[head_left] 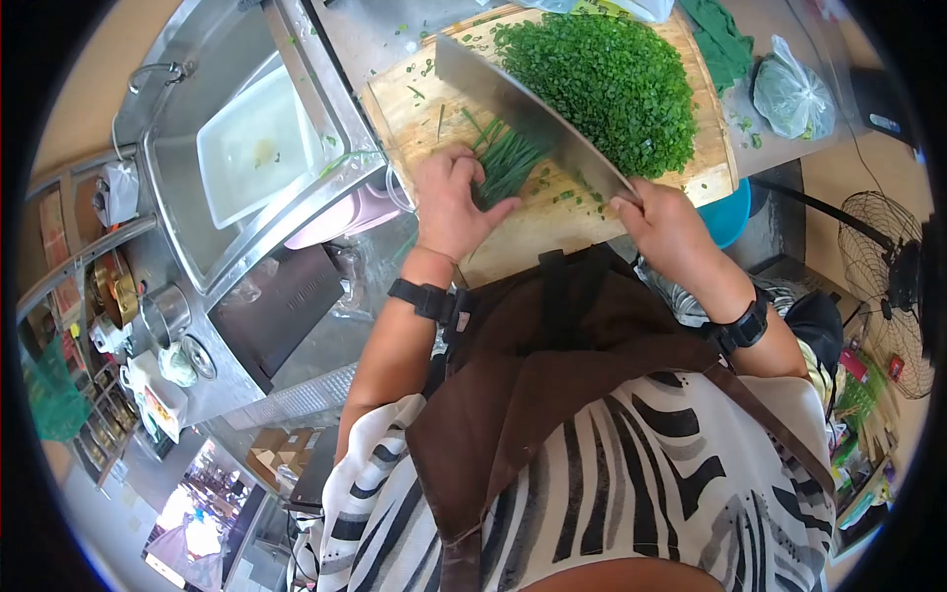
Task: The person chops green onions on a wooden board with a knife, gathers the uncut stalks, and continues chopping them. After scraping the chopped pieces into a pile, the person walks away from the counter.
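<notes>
My right hand (674, 229) grips the handle of a broad-bladed kitchen knife (538, 113). The blade slants up and left across the wooden cutting board (523, 242), beside a bunch of long green chives (505, 170). My left hand (450, 202) lies over the left end of that bunch, fingers curled on it and thumb pointing right towards the blade. Behind the knife rises a big heap of chopped chives (612, 94). Small cut bits are scattered over the board around the blade.
Left of the board is a metal sink (178, 232) with a white plastic tub (252, 148) in it. A tied plastic bag (792, 91) and a green cloth (718, 39) lie right of the board. A blue bowl (728, 219) sits below its right edge, near a fan (883, 266).
</notes>
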